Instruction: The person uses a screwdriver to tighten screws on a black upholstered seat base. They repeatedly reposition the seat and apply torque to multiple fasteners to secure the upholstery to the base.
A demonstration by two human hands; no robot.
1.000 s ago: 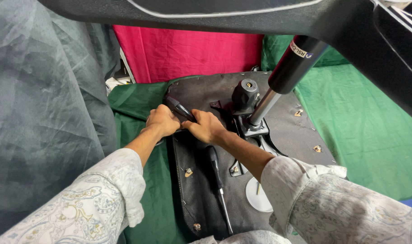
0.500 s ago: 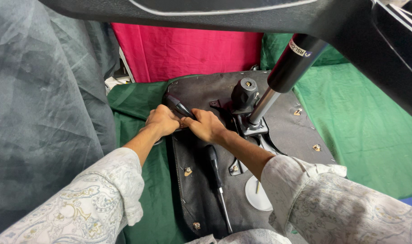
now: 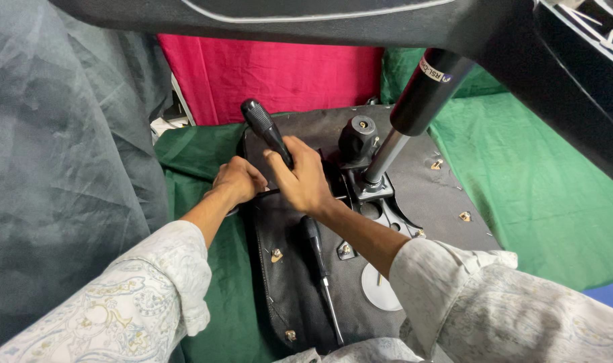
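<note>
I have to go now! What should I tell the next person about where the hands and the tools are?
Right hand: gripped around the black lever handle, which tilts up off the upturned chair seat.
Left hand: closed at the seat's left edge, by the lever's base; what it holds is hidden.
Screwdriver: lying loose on the seat, untouched.
Gas cylinder: stands in the seat's metal bracket.
Done and left: the lever's fastening is hidden, so I cannot tell.

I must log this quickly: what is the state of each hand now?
Left hand: closed, pressing the black seat base edge; what it grips cannot be told.
Right hand: closed on the black lever handle.
</note>
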